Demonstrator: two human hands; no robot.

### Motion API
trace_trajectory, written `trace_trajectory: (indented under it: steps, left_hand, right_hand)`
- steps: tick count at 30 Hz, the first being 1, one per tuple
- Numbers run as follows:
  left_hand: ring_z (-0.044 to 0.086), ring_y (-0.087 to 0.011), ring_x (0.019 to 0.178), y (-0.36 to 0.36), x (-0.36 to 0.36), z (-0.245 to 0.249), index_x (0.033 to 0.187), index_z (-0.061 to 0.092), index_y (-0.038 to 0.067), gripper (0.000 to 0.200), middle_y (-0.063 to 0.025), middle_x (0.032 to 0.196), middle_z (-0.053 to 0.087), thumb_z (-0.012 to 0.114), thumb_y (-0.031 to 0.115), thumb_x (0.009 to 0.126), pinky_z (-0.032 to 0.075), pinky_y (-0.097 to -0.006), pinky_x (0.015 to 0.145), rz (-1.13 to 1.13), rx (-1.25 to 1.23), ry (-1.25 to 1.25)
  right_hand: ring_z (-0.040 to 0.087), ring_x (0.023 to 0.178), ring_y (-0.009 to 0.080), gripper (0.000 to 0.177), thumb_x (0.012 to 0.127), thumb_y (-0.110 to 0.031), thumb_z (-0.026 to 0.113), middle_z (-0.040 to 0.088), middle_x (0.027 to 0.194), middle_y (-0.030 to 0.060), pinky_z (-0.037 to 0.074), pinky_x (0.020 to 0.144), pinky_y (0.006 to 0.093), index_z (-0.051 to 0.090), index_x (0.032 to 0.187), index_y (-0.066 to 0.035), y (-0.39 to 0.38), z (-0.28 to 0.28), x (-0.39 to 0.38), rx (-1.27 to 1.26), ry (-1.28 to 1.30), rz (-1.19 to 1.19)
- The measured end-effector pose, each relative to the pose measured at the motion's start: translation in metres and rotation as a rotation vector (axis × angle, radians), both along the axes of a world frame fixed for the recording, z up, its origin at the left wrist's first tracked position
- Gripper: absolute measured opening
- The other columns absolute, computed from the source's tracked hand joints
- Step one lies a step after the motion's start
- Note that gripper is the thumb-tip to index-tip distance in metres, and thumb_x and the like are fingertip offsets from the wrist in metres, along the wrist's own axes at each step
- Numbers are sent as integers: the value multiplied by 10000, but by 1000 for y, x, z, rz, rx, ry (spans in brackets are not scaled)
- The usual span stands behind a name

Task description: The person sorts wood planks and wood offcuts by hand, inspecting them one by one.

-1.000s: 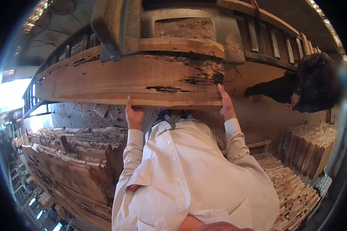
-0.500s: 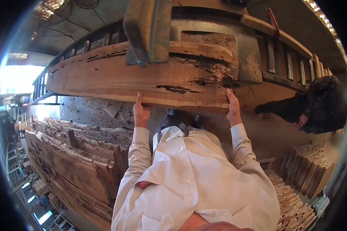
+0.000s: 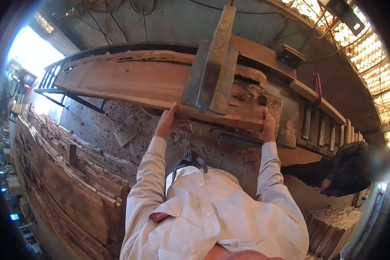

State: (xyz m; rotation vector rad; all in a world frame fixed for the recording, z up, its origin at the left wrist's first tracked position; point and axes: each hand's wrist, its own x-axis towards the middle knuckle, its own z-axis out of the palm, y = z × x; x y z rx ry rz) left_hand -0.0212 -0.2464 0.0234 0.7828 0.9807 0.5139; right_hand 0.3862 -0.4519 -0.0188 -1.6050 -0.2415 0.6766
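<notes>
A long wooden slab (image 3: 130, 78) with dark cracks and rotten patches lies across a machine bed with rollers. My left hand (image 3: 169, 123) grips its near edge, thumb on top and fingers beneath. At the slab's right end, my right hand (image 3: 268, 125) holds the near corner, thumb up on the wood. Between my hands the machine's metal guard (image 3: 212, 73) stands over the slab and hides part of it. Dark cavities and crumbled wood show close to the right end.
Rough boards (image 3: 69, 186) are piled at my left. A person (image 3: 342, 169) in dark clothing is at the right, near a stack of cut wood strips (image 3: 333, 229). A red clamp (image 3: 317, 89) sits on the roller frame (image 3: 320, 130). Wood debris (image 3: 128, 130) litters the floor.
The view has tilted up and shifted. Relative to the guard, the slab and both hands have moved left, so the guard now stands between my hands over the slab's right part.
</notes>
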Motion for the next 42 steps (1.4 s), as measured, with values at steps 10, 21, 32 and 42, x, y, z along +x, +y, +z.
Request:
trace_trajectory:
  steps: [10,21,32,42]
  left_hand:
    - [743,-288,726,42,-103,-30,1125,573,-90,549,-232,901,719,617,445,1015,622,-353,627,218,320,401]
    - [724,-325,962,89,-95,-43,1269,519,-82,578,-207,1144,662,651,414,1002,651,-439,764,435,224,127]
    - [714,-330,1032,93,-91,-50,1233,536,-94,537,-223,1172,662,692,353,981,664,-466,795,496,177,-52]
    - [725,-286,949,36,-149,-40,1240,592,-19,479,-146,1106,699,707,357,965,641,-427,762,517,141,70]
  right_hand:
    - [559,1250,374,613,1008,-496,592,608,1296,228,431,1059,445,594,1311,36,-13,2,31,-330,-698,-67]
    - [605,1187,459,707,1014,-570,518,634,1253,312,468,992,511,575,1289,79,3,-48,-18,-583,-612,-18]
    - [641,985,294,688,1007,-631,519,677,1090,197,489,870,414,631,1151,33,-1,-40,3,-558,-493,127]
    - [531,852,138,533,1001,-526,622,614,902,40,458,787,309,678,952,2,-103,-29,-61,-423,-201,131]
